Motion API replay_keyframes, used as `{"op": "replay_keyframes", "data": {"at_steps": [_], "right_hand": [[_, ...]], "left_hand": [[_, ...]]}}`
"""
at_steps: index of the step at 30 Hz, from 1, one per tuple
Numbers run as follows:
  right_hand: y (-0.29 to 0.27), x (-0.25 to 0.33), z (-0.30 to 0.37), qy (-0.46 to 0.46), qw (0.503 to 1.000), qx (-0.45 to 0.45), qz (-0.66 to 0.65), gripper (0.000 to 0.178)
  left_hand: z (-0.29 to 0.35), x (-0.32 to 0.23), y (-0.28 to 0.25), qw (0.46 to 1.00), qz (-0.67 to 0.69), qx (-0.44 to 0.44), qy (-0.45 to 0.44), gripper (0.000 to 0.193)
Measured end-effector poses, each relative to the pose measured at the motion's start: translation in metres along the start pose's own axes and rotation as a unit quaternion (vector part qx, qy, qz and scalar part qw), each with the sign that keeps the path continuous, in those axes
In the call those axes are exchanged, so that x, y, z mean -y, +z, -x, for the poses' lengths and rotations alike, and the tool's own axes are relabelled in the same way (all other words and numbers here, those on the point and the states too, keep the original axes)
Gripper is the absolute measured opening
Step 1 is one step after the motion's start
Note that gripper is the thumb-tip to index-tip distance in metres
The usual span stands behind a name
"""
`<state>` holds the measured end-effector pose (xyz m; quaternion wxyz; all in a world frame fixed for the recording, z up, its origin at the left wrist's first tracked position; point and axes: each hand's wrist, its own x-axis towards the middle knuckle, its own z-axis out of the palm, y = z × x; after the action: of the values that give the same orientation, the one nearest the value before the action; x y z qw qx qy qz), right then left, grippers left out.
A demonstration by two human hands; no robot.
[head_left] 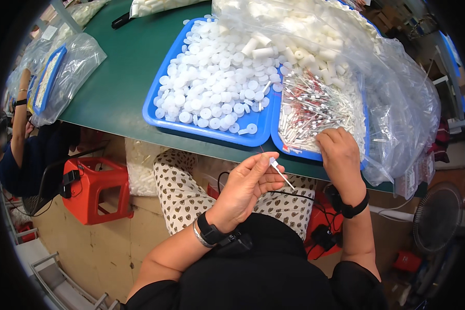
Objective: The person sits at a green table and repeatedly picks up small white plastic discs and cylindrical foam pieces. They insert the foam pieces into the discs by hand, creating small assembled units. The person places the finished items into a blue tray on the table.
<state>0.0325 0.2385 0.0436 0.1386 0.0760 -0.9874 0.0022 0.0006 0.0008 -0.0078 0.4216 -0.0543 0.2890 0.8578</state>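
Pinched between the thumb and fingers of my left hand [245, 186] is a thin white stick-like part [282, 172] with a wider white head. It slants down to the right over my lap, just in front of the table edge. My right hand [340, 155] reaches to the near side of the right blue tray [305, 153], its fingers curled together at a pile of small white tubes [300, 132]. Whatever its fingertips hold is hidden. Behind them in that tray lies a heap of thin parts with red and white ends [315, 95].
A left blue tray [191, 129] holds many translucent white discs [212, 77]. Clear plastic bags [398, 113] with white foam-like cylinders [263, 52] crowd the right and back. A red stool [95, 191] stands left; another person's arm [20, 119] is at far left. A fan [438, 217] stands right.
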Motion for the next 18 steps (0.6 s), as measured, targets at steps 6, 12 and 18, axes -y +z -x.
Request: {"op": "replay_keyframes", "data": {"at_steps": [6, 12, 18], "right_hand": [[-0.002, 0.004, 0.002, 0.009, 0.993, -0.026, -0.111, 0.013], [-0.006, 0.044, 0.016, 0.04, 0.933, -0.031, -0.355, 0.018], [-0.009, 0.047, 0.014, 0.03, 0.945, -0.054, -0.321, 0.012]], "left_hand": [[0.003, -0.009, 0.007, 0.999, -0.011, -0.024, 0.045, 0.043], [0.001, -0.019, 0.014, 0.995, 0.01, -0.027, 0.092, 0.043], [-0.003, -0.016, 0.014, 0.994, 0.017, -0.037, 0.103, 0.042]]}}
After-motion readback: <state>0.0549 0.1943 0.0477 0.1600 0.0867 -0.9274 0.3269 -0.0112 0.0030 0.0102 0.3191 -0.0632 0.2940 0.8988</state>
